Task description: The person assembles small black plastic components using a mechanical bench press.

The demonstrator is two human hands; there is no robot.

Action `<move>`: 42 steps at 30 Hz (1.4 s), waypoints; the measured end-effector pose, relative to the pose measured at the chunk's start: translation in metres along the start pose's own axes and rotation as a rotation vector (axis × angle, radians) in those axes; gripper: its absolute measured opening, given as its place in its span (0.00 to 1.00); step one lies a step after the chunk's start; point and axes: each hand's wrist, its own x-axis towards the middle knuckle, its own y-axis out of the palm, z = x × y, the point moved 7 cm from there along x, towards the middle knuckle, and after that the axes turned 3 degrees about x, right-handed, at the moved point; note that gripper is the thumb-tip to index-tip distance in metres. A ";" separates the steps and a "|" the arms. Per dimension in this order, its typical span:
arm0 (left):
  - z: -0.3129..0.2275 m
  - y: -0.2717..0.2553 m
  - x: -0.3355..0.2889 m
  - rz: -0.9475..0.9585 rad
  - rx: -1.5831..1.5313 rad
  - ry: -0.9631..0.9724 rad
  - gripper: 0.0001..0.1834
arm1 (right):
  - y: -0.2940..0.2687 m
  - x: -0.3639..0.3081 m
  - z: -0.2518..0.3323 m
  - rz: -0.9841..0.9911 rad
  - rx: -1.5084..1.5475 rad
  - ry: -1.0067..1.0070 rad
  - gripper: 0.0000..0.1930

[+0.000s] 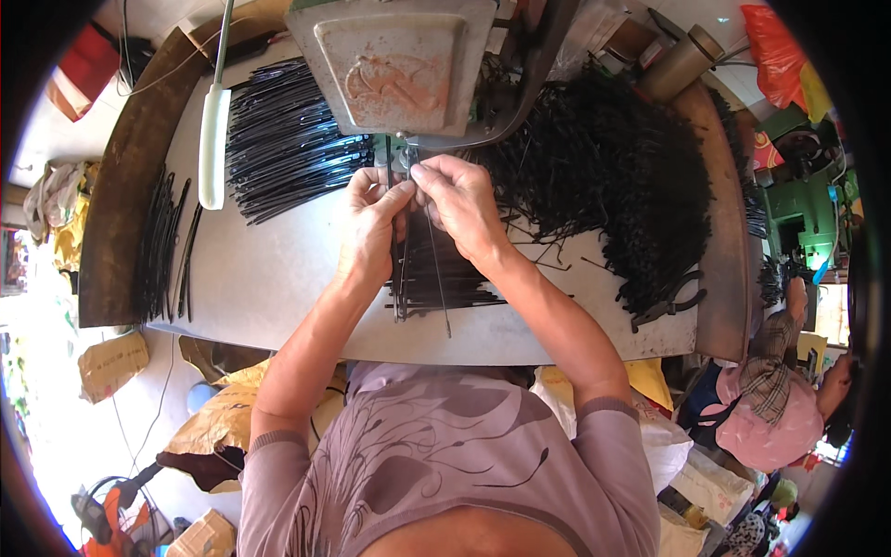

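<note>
Both my hands meet just beneath the head of a grey machine (394,70). My left hand (373,218) is closed, thumb against fingers, on thin black rods (403,269) that hang toward me. Touching it, my right hand (461,200) pinches a slender black rod (437,269) whose tip points toward the table's near edge. The exact grip points are partly hidden by my fingers. Below my hands lies a small bundle of black rods (450,274). A large sheaf of glossy black rods (288,139) is spread to the left of the machine.
A big tangled heap of black rods (603,167) covers the table's right side, with pliers (670,304) at its near edge. A few rods (162,246) lie by the left rim. A white-handled lever (213,148) hangs at left. Another person (770,408) sits at far right.
</note>
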 end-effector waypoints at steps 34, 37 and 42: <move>-0.044 -0.035 0.000 0.120 0.393 -0.009 0.05 | -0.125 -0.009 0.066 -0.188 -1.098 -0.199 0.08; -0.068 -0.091 -0.010 0.134 0.960 0.017 0.08 | -0.135 -0.011 0.072 -0.221 -1.171 -0.121 0.09; -0.095 -0.105 -0.038 -0.105 1.793 0.608 0.17 | -0.129 -0.009 0.058 -0.248 -1.393 0.072 0.11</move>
